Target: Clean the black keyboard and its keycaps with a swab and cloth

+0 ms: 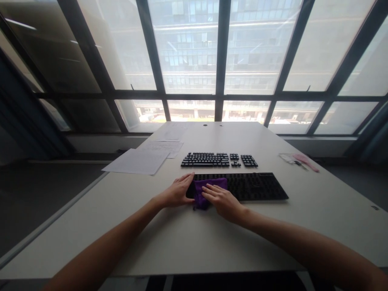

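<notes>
On table point(169, 242): keyboard point(254, 186) long axis left-right; left hand point(177, 192) steadies end, right hand point(220, 198) presses purple cloth point(209, 186).

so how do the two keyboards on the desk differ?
The near keyboard is the longer one, with both hands on its left end; the far keyboard is shorter and untouched. A purple cloth lies over the near one's left end, under the right hand and beside the left hand; the far one is uncovered. The far one shows separate key blocks with gaps, while the near one reads as one dark slab. Both are black and lie flat, parallel, on the white table.
</notes>
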`<action>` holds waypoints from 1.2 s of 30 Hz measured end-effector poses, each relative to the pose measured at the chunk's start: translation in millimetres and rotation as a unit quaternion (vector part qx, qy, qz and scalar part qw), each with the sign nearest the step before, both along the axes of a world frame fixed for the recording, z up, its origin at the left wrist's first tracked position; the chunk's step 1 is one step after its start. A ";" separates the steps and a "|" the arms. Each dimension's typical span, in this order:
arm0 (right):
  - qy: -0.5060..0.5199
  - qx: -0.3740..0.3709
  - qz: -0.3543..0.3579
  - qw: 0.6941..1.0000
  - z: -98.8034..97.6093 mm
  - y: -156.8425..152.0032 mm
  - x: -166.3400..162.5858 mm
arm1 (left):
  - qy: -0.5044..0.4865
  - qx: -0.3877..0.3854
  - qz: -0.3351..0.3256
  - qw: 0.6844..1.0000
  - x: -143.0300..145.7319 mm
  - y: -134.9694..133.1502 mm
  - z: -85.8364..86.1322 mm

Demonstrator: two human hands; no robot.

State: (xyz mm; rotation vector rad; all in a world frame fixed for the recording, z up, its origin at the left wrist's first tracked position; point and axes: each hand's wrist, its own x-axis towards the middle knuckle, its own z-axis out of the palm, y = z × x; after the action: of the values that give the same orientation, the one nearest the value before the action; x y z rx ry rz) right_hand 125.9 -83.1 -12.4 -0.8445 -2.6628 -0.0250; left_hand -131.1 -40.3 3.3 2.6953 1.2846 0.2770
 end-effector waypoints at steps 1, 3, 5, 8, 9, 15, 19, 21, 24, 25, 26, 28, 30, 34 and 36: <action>-0.005 0.007 0.003 1.000 0.8 -0.5 7.5 | 0.001 0.000 0.000 1.000 -0.3 0.2 -0.1; -0.012 0.017 0.008 1.000 1.8 -1.6 23.2 | 0.007 -0.002 0.003 1.000 -0.9 0.7 -0.8; -0.016 0.018 0.007 1.000 1.8 -3.2 39.0 | 0.012 -0.003 0.005 1.000 -1.3 1.1 -1.5; -0.005 0.004 0.004 1.000 1.1 -7.0 59.2 | 0.014 -0.004 0.007 1.000 -1.2 1.1 -1.6; 0.006 -0.007 0.004 1.000 1.2 -8.3 64.3 | 0.013 -0.005 0.007 1.000 -1.2 1.1 -1.4; 0.273 -0.125 -0.141 0.943 17.6 2.9 77.8 | 0.006 -0.007 0.004 1.000 -2.4 2.2 -3.5; 0.401 -0.119 -0.250 0.873 44.5 32.7 75.2 | -0.004 -0.009 0.003 1.000 -2.2 1.8 -3.4; 0.412 -0.108 -0.272 0.863 54.2 44.6 66.8 | -0.004 -0.012 0.004 1.000 -1.6 1.1 -2.2; 0.390 -0.083 -0.249 0.882 54.4 49.5 41.3 | -0.004 -0.012 0.004 1.000 -1.7 1.5 -2.7; 0.366 -0.086 -0.234 0.896 50.2 47.8 30.1 | -0.006 -0.009 0.004 1.000 -2.3 2.2 -3.9; 0.333 -0.091 -0.211 0.914 44.4 45.1 18.4 | -0.008 -0.005 0.004 1.000 -3.0 3.2 -5.4; 0.242 -0.101 -0.170 0.950 30.5 38.4 -3.9 | -0.013 0.001 0.004 1.000 -4.5 5.4 -8.6; 0.132 -0.103 -0.134 0.977 17.5 32.9 -20.7 | -0.015 0.002 0.001 1.000 -5.6 7.2 -10.5; 0.065 -0.077 -0.136 0.986 6.9 30.1 -29.1 | -0.011 -0.005 -0.002 1.000 -5.2 7.6 -8.5; 0.056 -0.074 -0.132 0.987 7.8 30.7 -23.4 | -0.006 -0.007 0.001 1.000 -4.6 7.0 -6.6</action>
State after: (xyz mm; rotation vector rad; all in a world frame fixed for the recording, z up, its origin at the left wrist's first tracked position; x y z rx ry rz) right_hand 102.5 -52.4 -4.5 -1.2061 -2.4542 0.1532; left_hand -135.7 -33.3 -3.3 2.6753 1.2814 0.2836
